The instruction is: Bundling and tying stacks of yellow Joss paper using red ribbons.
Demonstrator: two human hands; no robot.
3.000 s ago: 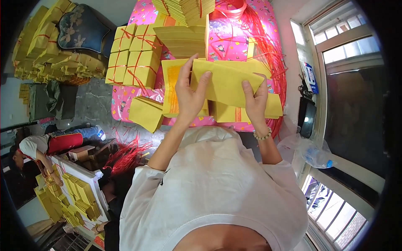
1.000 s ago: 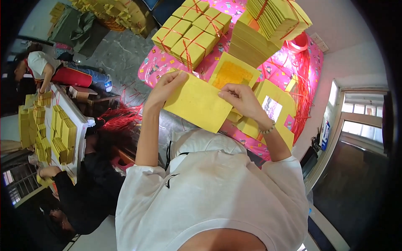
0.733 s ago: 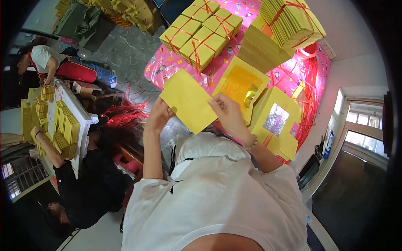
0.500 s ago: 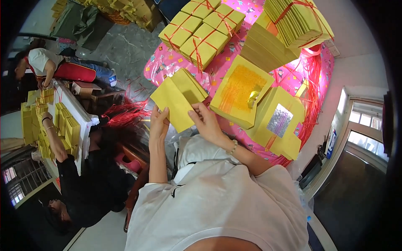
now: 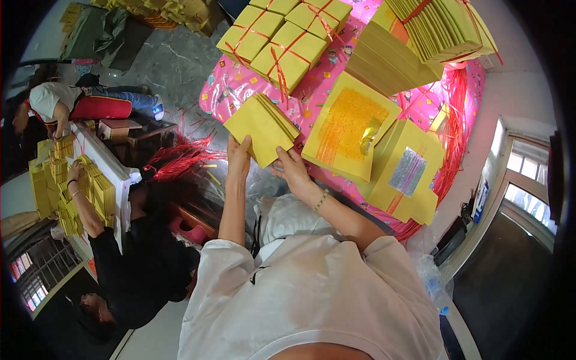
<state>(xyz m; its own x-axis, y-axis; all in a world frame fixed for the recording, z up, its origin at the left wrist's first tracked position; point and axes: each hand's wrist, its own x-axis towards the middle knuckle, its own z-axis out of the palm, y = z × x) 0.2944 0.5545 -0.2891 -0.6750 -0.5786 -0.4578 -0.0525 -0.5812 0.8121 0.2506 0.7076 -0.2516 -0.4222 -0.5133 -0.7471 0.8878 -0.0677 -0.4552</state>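
Between my two hands is a folded sheet of yellow paper (image 5: 255, 129), lying over or just above a small stack of folded yellow papers (image 5: 282, 120) at the near edge of the pink table. My left hand (image 5: 238, 159) pinches its near left edge, thumb on top. At the near right corner, my right hand (image 5: 295, 172) has its thumb and fingers closed on the same paper. Just right of it sits a pile of yellow sheets (image 5: 354, 126) with an orange printed patch and a gold foil square. Beside that are sheets with a silver foil square (image 5: 408, 171).
Yellow bundles tied with red ribbon (image 5: 288, 45) stand at the table's far side, more bundles (image 5: 444, 30) at far right. Red ribbon strands (image 5: 453, 132) hang along the right. At left, two people work at a white table (image 5: 105, 159) with yellow bundles; red strands (image 5: 183, 157) lie nearby.
Both hands have moved slightly away from me with the folded paper, which now lines up over the small stack. The co-worker's arm at left has shifted a little.
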